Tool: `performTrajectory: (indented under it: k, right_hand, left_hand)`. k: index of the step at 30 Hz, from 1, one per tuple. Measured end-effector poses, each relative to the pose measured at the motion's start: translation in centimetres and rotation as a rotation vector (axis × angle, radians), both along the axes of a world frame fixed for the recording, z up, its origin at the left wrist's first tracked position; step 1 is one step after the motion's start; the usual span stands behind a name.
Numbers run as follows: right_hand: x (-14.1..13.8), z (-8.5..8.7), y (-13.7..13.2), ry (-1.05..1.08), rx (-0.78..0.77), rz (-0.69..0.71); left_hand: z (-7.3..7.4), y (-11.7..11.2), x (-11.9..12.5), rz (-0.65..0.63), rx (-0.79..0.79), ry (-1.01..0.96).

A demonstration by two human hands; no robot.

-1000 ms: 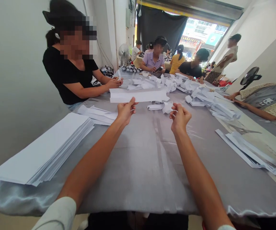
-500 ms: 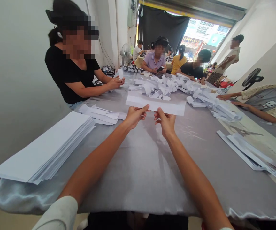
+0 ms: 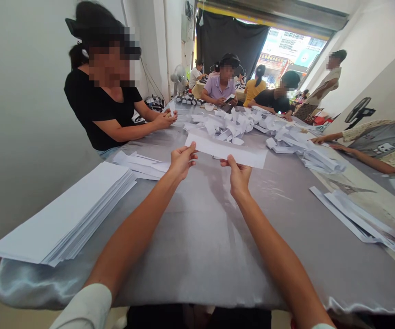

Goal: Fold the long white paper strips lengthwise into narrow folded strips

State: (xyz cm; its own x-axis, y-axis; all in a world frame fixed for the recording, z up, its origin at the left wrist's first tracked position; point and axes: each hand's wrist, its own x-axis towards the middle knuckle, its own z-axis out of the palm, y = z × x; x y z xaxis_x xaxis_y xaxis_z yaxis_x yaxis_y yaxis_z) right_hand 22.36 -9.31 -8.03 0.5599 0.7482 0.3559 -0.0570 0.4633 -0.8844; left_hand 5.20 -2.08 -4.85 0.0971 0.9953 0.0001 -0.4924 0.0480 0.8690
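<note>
Above the middle of the table I hold a long white paper strip (image 3: pixel 226 151) in both hands, tilted down to the right. My left hand (image 3: pixel 183 161) pinches its left end, thumb on top. Further along its lower edge, right of the middle, my right hand (image 3: pixel 238 172) grips it with the thumb in front. Just beyond the strip lies a heap of folded white paper pieces (image 3: pixel 232 123). Left of my left hand are some loose folded strips (image 3: pixel 142 165), and a tall stack of white paper sheets (image 3: pixel 63 208) lies nearer me.
A grey satin cloth covers the table (image 3: pixel 197 256). More paper strips (image 3: pixel 355 219) lie at the right. A person in black (image 3: pixel 104 105) sits at the left, hands on a small white piece; other people sit along the far and right sides. A fan (image 3: pixel 358 112) stands behind.
My left hand has slid leftward from near the strip's middle to its left end. The strip now slopes more, and my right hand has barely moved.
</note>
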Motion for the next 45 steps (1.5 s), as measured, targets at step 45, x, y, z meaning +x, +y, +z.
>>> performTrajectory:
  k: [45]
  right_hand:
    - [-0.5, 3.4, -3.0, -0.574, -0.153, 0.501]
  left_hand:
    - [2.0, -1.3, 0.1, -0.019, 0.293, 0.044]
